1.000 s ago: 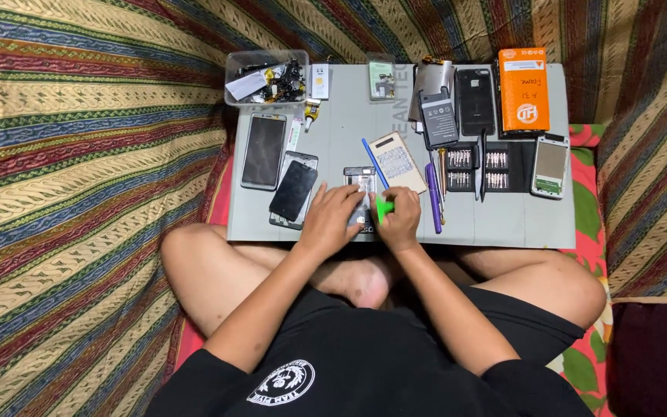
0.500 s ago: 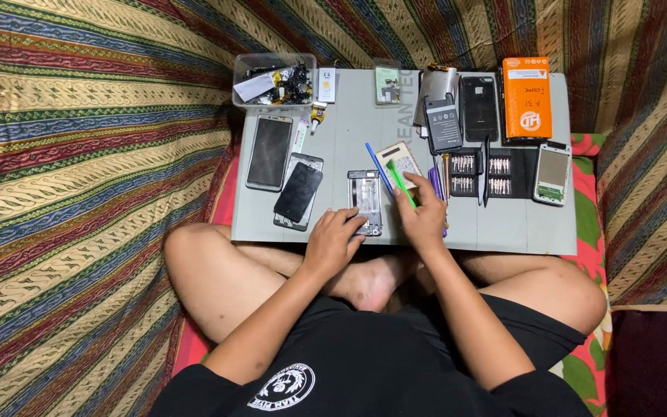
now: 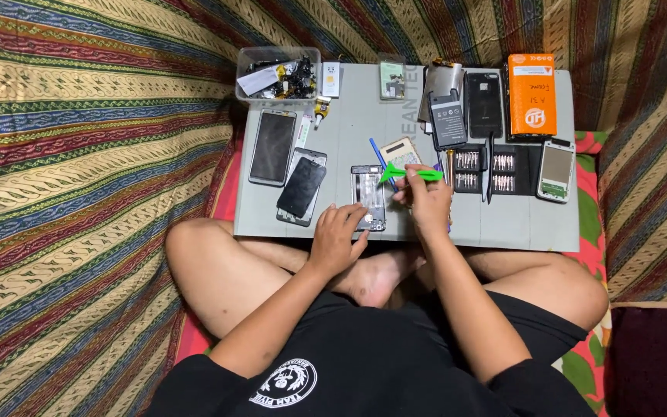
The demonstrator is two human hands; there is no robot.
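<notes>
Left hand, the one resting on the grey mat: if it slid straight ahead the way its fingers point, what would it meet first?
The left hand would likely meet the opened phone frame first; its fingertips look already at its lower edge.

Green pry tool [image 3: 411, 174], orange box [image 3: 532, 94], grey mat [image 3: 349, 139].

The opened phone frame [image 3: 369, 197] is lying at the near middle of the table [image 3: 426, 232]. Two phones [image 3: 273, 147] are lying to its left, the bit trays [image 3: 485, 171] to its right. The parts tub [image 3: 275, 75] is sitting behind it to the left, the box [image 3: 532, 94] behind it to the right.
</notes>
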